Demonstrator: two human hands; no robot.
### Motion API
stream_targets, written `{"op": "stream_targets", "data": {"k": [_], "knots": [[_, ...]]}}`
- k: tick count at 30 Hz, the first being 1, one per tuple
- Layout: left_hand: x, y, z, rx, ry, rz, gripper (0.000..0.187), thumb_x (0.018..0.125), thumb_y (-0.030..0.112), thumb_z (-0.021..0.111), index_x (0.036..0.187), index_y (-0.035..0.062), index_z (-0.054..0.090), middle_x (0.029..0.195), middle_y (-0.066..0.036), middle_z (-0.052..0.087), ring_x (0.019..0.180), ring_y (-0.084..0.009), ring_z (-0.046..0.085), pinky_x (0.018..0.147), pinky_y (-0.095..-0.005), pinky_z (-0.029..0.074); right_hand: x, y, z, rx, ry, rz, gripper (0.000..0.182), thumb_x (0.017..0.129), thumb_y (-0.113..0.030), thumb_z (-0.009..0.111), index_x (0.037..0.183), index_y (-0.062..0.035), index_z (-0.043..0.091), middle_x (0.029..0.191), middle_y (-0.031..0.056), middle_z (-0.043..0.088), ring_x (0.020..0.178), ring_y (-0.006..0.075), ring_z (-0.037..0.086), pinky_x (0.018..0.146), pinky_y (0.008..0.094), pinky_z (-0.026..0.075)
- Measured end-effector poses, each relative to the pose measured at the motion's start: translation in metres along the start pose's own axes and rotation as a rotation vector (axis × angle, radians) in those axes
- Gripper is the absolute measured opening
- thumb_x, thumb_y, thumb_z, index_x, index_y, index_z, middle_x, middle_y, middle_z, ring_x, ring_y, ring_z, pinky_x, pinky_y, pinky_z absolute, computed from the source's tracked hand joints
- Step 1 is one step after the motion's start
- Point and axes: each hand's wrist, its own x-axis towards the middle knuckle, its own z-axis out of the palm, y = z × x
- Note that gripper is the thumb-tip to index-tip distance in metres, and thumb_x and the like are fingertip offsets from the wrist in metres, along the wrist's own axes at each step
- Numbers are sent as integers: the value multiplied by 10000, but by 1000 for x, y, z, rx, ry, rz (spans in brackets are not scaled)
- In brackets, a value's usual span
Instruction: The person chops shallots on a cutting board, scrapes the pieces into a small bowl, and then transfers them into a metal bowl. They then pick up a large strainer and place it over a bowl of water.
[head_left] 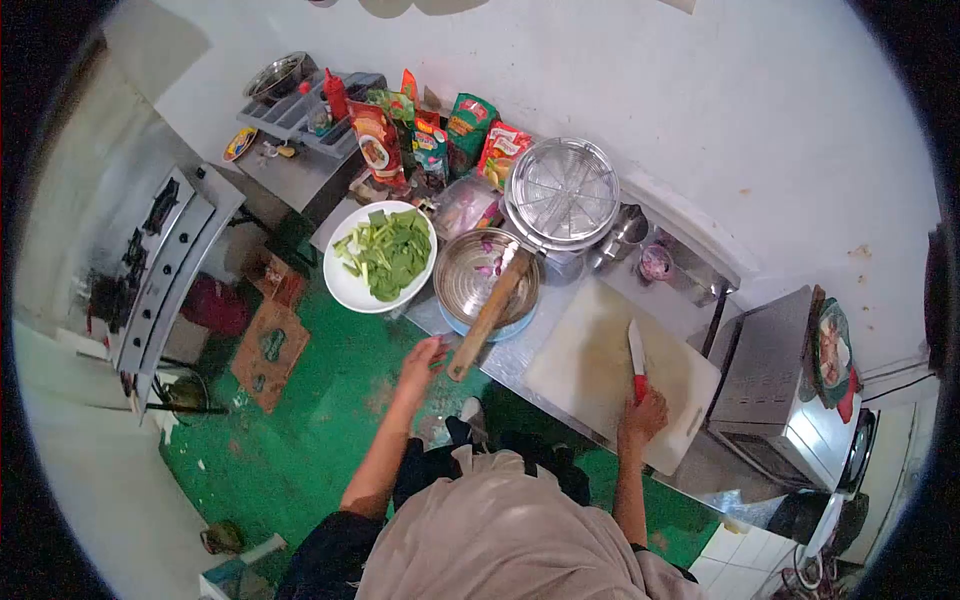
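Observation:
My right hand [643, 418] is closed around the red handle of a knife [637, 347]. The blade points away from me over a pale cutting board [570, 365]. My left hand [424, 362] is off the counter's front edge with loosely bent fingers and nothing visible in it. Just right of it is the end of a thick wooden handle [490, 315], which slants across a metal bowl [455, 262]. Small purple pieces, perhaps onion, lie in this bowl. Beyond the left hand, a white plate [343, 287] holds cut leafy greens [390, 255].
A round metal strainer lid [563, 190] tops a pot behind the board. Sauce packets [470, 125] and a red bottle [335, 95] stand along the wall. At the right is a metal oven-like box [765, 385]; a stove [165, 270] stands at the left.

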Motion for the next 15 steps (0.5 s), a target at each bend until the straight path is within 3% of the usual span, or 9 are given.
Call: {"op": "stream_targets", "data": {"k": [2, 4, 6, 7, 9, 12, 13, 15], "knots": [[26, 5, 11, -45, 13, 27, 489, 909, 367, 544, 1281, 61, 458, 1120, -85, 585, 942, -171, 568, 781, -326, 469, -12, -18, 6, 32, 264, -98, 434, 799, -173, 643, 1192, -55, 502, 1131, 165, 533, 1062, 372, 488, 915, 426, 398], [45, 6, 20, -108, 63, 102, 506, 896, 327, 584, 1298, 60, 434, 1085, -77, 584, 824, -151, 585, 680, -295, 495, -28, -58, 17, 441, 202, -265, 382, 809, -172, 638, 1159, -49, 547, 1118, 167, 561, 1060, 328, 519, 924, 405, 401], [53, 18, 26, -73, 115, 122, 528, 881, 297, 611, 1307, 55, 414, 1041, -68, 582, 740, -134, 581, 594, -269, 487, -41, -126, -8, 765, -370, -183, 339, 842, -196, 613, 1134, -30, 570, 1132, 156, 571, 1067, 271, 542, 926, 367, 411], [57, 23, 28, -60, 145, 134, 541, 874, 283, 625, 1311, 53, 405, 1018, -64, 580, 699, -126, 579, 551, -256, 483, -45, -137, 37, 865, -519, -252, 338, 872, -216, 581, 1141, -14, 554, 1159, 125, 561, 1082, 242, 542, 890, 335, 439], [68, 24, 27, 49, 116, 157, 554, 859, 290, 641, 1308, 67, 405, 1076, -86, 563, 673, -128, 575, 523, -260, 479, -54, -192, 46, 1303, -795, -118, 349, 888, -208, 572, 1180, -24, 516, 1083, 90, 594, 1015, 210, 579, 831, 327, 476], [86, 13, 22, 163, 96, 208, 550, 840, 261, 663, 1297, 78, 417, 1107, -103, 558, 645, -123, 569, 485, -253, 468, -56, -244, 36, 1717, -1107, 341, 371, 874, -165, 595, 1200, -39, 471, 966, 89, 615, 877, 210, 623, 766, 361, 504], [94, 7, 21, 195, 89, 230, 545, 834, 245, 669, 1292, 80, 423, 1108, -106, 560, 637, -121, 567, 473, -248, 463, -58, -251, 32, 1745, -1131, 325, 373, 869, -159, 603, 1195, -43, 465, 924, 88, 611, 835, 211, 626, 749, 367, 509], [104, -4, 19, 319, 162, 328, 535, 772, 193, 704, 1224, 21, 476, 1119, -170, 572, 960, -271, 573, 817, -374, 454, -63, -261, 24, 1794, -1180, 294, 378, 859, -148, 620, 1184, -51, 452, 842, 85, 602, 749, 213, 632, 716, 379, 519]]}}
